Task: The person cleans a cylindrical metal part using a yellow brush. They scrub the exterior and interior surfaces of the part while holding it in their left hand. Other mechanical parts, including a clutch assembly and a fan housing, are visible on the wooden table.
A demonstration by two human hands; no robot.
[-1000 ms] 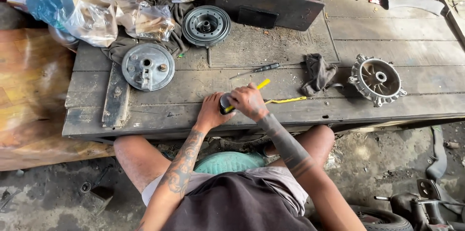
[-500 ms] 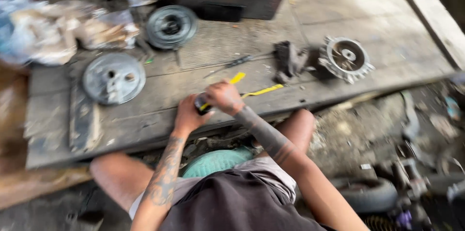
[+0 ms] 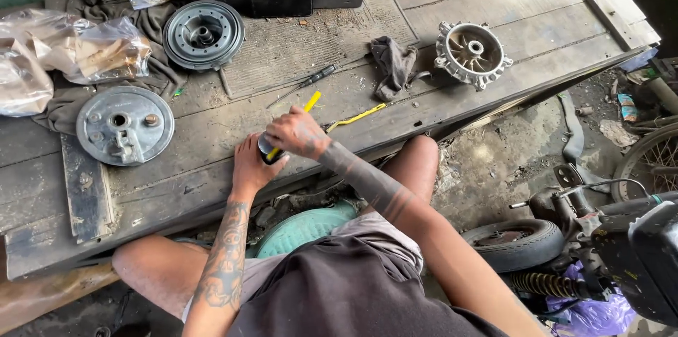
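Head view: left hand (image 3: 248, 164) cupped around small dark round part (image 3: 267, 148) at near table edge; right hand (image 3: 296, 132) closed on yellow-handled tool (image 3: 305, 107) over it. Farther off: screwdriver (image 3: 309, 83), rag (image 3: 392, 63), brake plate (image 3: 125, 125) left.

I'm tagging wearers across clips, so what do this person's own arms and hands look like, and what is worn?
Both arms are bare from shoulder to fingers: no gloves, sleeves, watch or rings visible. The left forearm bears dense dark tattoo patterns. The right forearm has tattooed bands wrapping around it, and the right hand shows ink on its back. The left hand looks unmarked. A dark sleeveless top and light shorts are worn.
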